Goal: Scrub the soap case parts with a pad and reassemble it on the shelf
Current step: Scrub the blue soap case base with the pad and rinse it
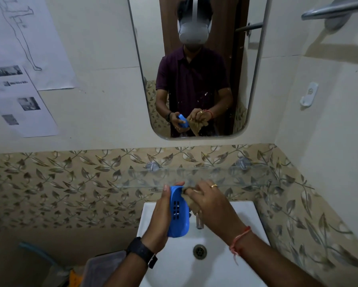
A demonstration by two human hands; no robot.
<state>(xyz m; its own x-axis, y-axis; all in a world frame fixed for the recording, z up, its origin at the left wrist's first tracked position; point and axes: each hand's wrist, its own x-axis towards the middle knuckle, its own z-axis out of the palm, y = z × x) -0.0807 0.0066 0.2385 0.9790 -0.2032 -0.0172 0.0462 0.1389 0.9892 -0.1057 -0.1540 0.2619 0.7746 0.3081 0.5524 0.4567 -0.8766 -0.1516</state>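
Observation:
A blue soap case part (178,214) with a grid of drain slots stands on edge above the white sink (246,216). My left hand (160,220) grips it from the left, thumb over its top. My right hand (210,204) holds a brownish scrub pad (191,201) pressed against the part's right side; the pad is mostly hidden behind the fingers. A glass shelf (225,176) runs along the tiled wall just behind the hands. No other case part is in view.
A tap (199,221) sticks up behind the part, with the drain (199,251) below it. A mirror (196,65) hangs above the shelf. Papers (22,59) are stuck on the left wall. A grey lidded bin (103,268) sits at lower left.

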